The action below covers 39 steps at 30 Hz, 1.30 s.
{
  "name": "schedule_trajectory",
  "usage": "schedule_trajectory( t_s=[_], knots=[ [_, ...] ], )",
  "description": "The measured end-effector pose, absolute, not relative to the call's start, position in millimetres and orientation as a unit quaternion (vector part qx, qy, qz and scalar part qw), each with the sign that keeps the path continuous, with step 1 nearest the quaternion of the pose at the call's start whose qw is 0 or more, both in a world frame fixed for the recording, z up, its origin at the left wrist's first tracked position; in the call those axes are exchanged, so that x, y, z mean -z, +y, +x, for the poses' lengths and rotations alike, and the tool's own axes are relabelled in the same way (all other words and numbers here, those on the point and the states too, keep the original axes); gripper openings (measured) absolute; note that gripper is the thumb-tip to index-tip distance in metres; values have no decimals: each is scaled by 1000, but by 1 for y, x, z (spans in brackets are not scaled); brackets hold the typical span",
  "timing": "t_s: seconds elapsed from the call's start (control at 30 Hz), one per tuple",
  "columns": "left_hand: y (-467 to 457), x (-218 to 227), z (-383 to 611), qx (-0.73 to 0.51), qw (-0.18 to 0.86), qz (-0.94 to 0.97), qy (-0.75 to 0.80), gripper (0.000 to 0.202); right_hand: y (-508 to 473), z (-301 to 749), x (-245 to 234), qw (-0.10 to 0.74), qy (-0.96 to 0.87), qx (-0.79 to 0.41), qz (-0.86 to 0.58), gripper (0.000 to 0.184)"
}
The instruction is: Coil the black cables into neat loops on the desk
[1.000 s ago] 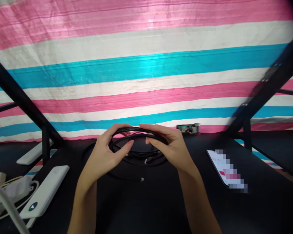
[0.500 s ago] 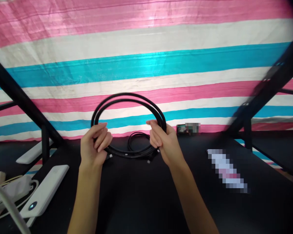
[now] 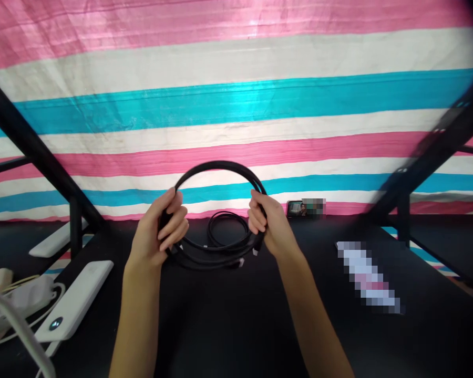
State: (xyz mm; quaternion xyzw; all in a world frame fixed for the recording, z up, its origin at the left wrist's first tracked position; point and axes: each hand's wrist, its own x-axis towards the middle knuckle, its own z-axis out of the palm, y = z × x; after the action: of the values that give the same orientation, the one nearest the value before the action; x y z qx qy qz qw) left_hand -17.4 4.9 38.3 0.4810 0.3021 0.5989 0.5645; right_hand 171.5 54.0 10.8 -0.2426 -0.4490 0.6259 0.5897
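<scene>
A thick black cable [image 3: 221,166], looped into a round coil, is held up above the black table [image 3: 220,325]. My left hand [image 3: 157,228] is closed around the coil's left side, fingers curled over the strands. On the opposite side my right hand [image 3: 270,220] pinches the strands between thumb and fingers. Light-coloured connector ends show near the lower part of the coil. A thinner black cable [image 3: 227,214] lies coiled on the table behind it, partly covered by the held loops.
At the left lie a white power bank [image 3: 76,299], another white slab-shaped device [image 3: 51,242] and a white power strip [image 3: 27,302] with cords. A phone [image 3: 296,208] leans at the back. A blurred-out flat item [image 3: 368,278] lies right. Black frame bars [image 3: 49,152] flank a striped sheet [image 3: 236,100].
My left hand has moved right, closer to my right hand. The coil has become narrower, its top has dropped, and its strands are bunched closer together.
</scene>
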Motion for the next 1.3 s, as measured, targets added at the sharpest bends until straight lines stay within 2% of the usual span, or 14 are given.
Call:
schedule_trajectory(
  t_s=[0.07, 0.2, 0.37, 0.53, 0.67, 0.8, 0.93, 1.03, 1.17, 1.3],
  knots=[
    [8, -36, -23, -583, 525, 505, 360, 43, 55, 179, -11, 550, -528, -587, -272, 18],
    [11, -31, -18, -510, 471, 563, 448, 45, 40, 180, -17, 474, -652, -508, -303, 35],
    [6, -32, -7, -475, 466, 600, 444, 44, 21, 170, -24, 506, -711, -364, -325, 24],
    [8, -30, -20, -471, 499, 613, 391, 34, 32, 175, -20, 567, -695, -312, -313, 14],
    [17, -26, -26, -527, 507, 582, 356, 39, 58, 174, -5, 662, -585, -345, -318, 24],
    [30, -20, -11, -583, 534, 502, 351, 45, 76, 165, 8, 707, -479, -416, -313, 38],
    [40, -10, 12, -683, 502, 400, 349, 48, 78, 162, 9, 751, -415, -411, -308, 42],
    [42, -8, 16, -708, 469, 395, 351, 46, 76, 166, 6, 732, -436, -433, -293, 41],
    [40, -13, 5, -693, 434, 436, 377, 45, 75, 171, 3, 646, -513, -484, -293, 34],
    [38, -17, -5, -645, 429, 474, 419, 41, 67, 170, 0, 619, -603, -380, -331, 30]
  ],
)
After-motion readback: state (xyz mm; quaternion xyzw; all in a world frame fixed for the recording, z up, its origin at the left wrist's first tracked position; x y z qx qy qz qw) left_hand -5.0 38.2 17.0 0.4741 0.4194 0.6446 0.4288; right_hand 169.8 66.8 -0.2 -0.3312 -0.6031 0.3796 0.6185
